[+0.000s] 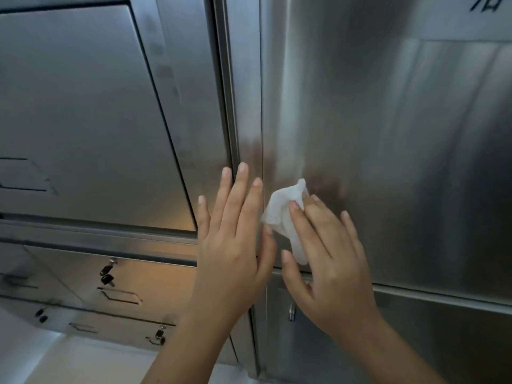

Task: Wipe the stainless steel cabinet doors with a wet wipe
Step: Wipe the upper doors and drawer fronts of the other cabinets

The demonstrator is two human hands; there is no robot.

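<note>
A tall stainless steel cabinet door (388, 134) fills the right of the view. My right hand (327, 253) presses a crumpled white wet wipe (285, 214) flat against this door near its left edge, fingers straight over the wipe. My left hand (235, 236) rests flat with straight fingers on the vertical frame strip (246, 92) between the two cabinets. A second steel door (83, 120) stands to the left.
Below the left door are lower steel compartments (119, 284) with recessed handles and keys (106, 274) hanging in their locks. A small latch (291, 311) sits on the lower right panel. A pale floor or counter (69, 361) shows at the bottom left.
</note>
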